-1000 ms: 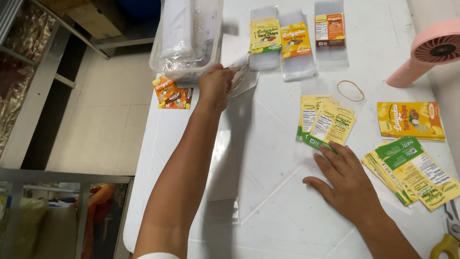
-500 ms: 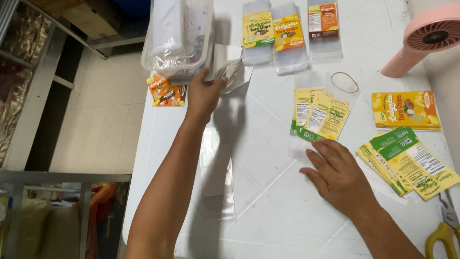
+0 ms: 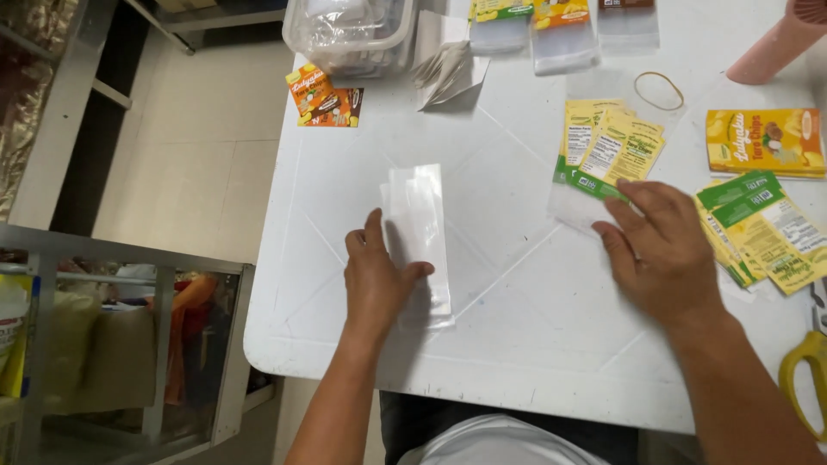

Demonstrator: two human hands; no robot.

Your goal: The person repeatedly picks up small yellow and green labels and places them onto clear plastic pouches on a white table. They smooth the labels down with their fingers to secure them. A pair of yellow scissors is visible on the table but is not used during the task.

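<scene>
My left hand (image 3: 376, 280) rests on the white table (image 3: 534, 336) with its fingers on the lower end of a clear plastic pouch (image 3: 418, 228) that lies flat and lengthwise. My right hand (image 3: 663, 250) lies flat on the table, fingertips touching a small fan of yellow and green printed labels (image 3: 607, 146). A second pile of green and yellow labels (image 3: 762, 224) lies just right of that hand.
A clear plastic tub (image 3: 349, 34) of pouches stands at the far edge, folded white papers (image 3: 448, 69) beside it. Orange labels (image 3: 323, 95), filled pouches (image 3: 560, 30), a rubber band (image 3: 659, 89), an orange packet (image 3: 762, 142), a pink fan (image 3: 788, 39), yellow scissors (image 3: 805, 370).
My left hand has drawn back from the tub at the far edge to the near middle of the table, bringing a clear pouch with it. My right hand stayed by the labels.
</scene>
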